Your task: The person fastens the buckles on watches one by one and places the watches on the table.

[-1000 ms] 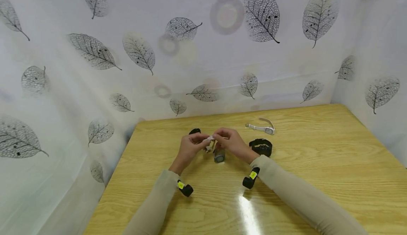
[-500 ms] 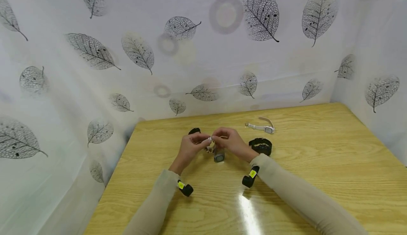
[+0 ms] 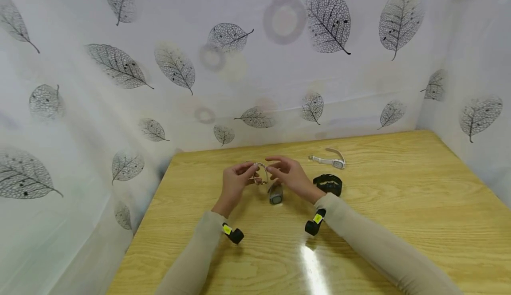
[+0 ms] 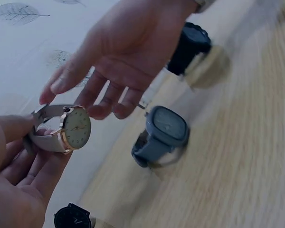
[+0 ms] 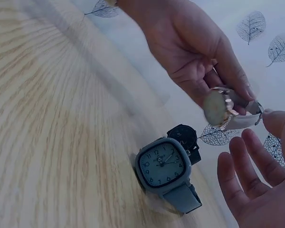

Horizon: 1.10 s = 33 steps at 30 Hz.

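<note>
A wristwatch with a rose-gold round case and a pale strap [image 4: 77, 127] is held above the table, its strap joined in a loop. My left hand [image 3: 233, 184] pinches the strap between thumb and fingers, with the dial facing away from the palm. Just right of it, my right hand [image 3: 290, 176] has its fingers spread and relaxed, thumb close to the strap's buckle end; whether it touches is hard to tell. Below the hands a grey-blue square watch [image 5: 161, 166] stands on the table, its dial showing numerals.
A black round watch [image 5: 183, 135] lies behind the square one. To the right are a black watch [image 3: 328, 185] and, farther back, a white watch [image 3: 337, 164] with its strap undone. The wooden table [image 3: 383, 206] meets a leaf-patterned cloth [image 3: 279, 73] behind.
Both hands were pinching the strap together. My right hand has let go and its fingers have spread; my left hand has shifted slightly left with the watch, whose loop now shows.
</note>
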Each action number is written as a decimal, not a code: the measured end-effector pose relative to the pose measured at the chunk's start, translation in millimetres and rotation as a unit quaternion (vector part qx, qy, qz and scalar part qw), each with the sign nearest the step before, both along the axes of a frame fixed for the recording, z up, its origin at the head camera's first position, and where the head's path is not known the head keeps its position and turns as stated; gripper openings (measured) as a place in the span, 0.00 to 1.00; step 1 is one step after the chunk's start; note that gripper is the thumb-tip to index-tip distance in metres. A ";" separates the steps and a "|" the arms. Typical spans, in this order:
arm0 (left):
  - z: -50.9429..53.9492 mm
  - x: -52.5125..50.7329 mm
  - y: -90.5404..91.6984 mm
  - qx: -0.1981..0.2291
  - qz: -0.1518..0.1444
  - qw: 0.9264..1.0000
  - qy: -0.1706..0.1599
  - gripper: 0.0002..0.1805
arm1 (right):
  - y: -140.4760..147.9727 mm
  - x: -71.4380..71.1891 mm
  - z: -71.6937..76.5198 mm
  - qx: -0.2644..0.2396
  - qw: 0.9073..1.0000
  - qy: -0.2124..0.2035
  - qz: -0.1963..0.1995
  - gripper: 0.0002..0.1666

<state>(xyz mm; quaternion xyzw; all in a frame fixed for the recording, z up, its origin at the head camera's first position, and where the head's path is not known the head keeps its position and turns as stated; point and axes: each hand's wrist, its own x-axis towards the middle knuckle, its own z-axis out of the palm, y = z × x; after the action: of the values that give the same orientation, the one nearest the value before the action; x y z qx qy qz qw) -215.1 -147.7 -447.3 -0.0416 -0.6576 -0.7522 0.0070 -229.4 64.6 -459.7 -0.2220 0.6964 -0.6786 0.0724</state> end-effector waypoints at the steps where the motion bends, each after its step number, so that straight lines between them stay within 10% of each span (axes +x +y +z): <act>1: 1.3 -0.9 0.3 0.016 0.014 1.000 -0.010 0.15 | 0.2 -0.4 -0.2 0.000 1.000 0.008 0.005 0.23; 14: 8.3 -2.3 6.9 0.057 0.050 0.995 -0.062 0.12 | 0.3 3.4 6.0 0.057 0.997 0.055 0.024 0.23; 28: -7.3 0.2 -2.7 -0.034 -0.100 0.993 0.055 0.22 | 12.1 -6.5 -0.1 0.060 0.998 0.023 0.013 0.25; 33: -11.5 2.3 -2.5 -0.061 -0.089 0.992 0.060 0.19 | 13.7 -6.5 -0.6 0.055 0.998 0.015 0.020 0.25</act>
<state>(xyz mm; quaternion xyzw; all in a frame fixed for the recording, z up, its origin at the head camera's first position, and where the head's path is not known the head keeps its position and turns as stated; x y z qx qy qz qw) -212.9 -150.2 -458.7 -0.1454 -0.6941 -0.7046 -0.0232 -235.9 78.4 -460.3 -0.2420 0.7292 -0.6341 0.0877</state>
